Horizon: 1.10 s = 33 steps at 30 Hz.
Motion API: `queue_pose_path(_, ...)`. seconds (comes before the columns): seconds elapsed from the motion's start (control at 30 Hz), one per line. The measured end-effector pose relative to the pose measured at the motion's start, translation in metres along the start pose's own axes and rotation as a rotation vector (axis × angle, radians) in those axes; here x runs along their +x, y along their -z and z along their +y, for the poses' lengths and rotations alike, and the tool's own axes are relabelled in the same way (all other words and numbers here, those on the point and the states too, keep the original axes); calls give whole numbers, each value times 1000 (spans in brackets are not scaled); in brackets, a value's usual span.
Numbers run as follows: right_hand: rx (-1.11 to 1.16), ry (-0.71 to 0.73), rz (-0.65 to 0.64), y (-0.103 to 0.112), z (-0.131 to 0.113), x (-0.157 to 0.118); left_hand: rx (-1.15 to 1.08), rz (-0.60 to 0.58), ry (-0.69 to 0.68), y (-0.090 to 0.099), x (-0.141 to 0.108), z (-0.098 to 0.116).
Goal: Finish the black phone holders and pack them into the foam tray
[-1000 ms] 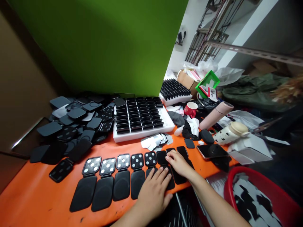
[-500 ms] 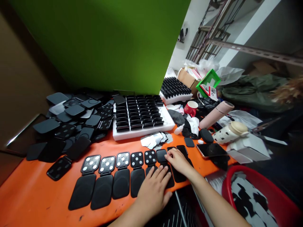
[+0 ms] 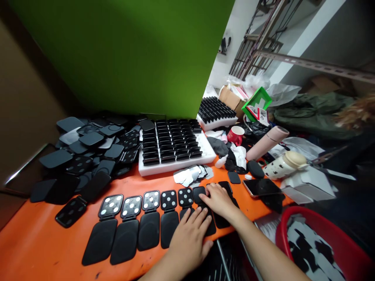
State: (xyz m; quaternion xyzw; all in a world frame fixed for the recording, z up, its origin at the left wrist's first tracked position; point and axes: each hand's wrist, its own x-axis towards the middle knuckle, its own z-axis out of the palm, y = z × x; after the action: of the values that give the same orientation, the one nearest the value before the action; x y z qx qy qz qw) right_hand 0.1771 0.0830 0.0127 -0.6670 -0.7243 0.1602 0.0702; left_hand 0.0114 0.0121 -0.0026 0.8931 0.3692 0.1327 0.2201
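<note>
Hinged black folding panels lie opened out in a row along the table's front, several showing small squares with pale dots [image 3: 110, 206]. My left hand [image 3: 190, 238] rests palm down with spread fingers on a larger black panel [image 3: 210, 225] towards the right end. Just beyond it, my right hand [image 3: 218, 200] is bent over the right side of a plain dark square [image 3: 199, 194], its fingers curled and their tips partly hidden. Whatever those fingers hold, if anything, does not show. Behind the row sits a loose pile of silvery cut pieces [image 3: 190, 175].
A white foam tray [image 3: 178, 165] of upright black pieces stands behind the row. Black panels [image 3: 90, 138] are heaped at left. To the right are a red mug [image 3: 236, 135], a pink bottle [image 3: 266, 143], a phone [image 3: 260, 187] and a red basin [image 3: 281, 230].
My right hand has shifted slightly left and down over the dark square, its fingers more curled. My left hand stays on the panel. The whole view has moved slightly.
</note>
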Motion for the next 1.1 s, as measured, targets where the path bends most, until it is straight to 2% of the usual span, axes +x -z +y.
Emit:
queue_pose_path(0.2,-188,49,37,6,-8,2,6,-8,2,-2,1,-1)
queue_pose_path(0.37,-54,33,80,17,3,-2,18,5,-12,-3,0,-2)
queue_pose_path(0.47,48,170,96,18,11,-14,5,8,-15,-2,0,-2)
queue_pose_path(0.6,72,377,-5,6,16,-30,2,3,-6,-3,0,-1)
queue_pose_path(0.8,-51,398,-108,-3,14,-29,45,-12,-47,-9,0,-4)
queue_pose_path(0.93,-105,392,-97,8,-1,-15,35,-33,-60,-12,-3,-6)
queue_pose_path(1.1,-209,361,-1,24,-43,25,13,-16,-44,-6,-5,-3)
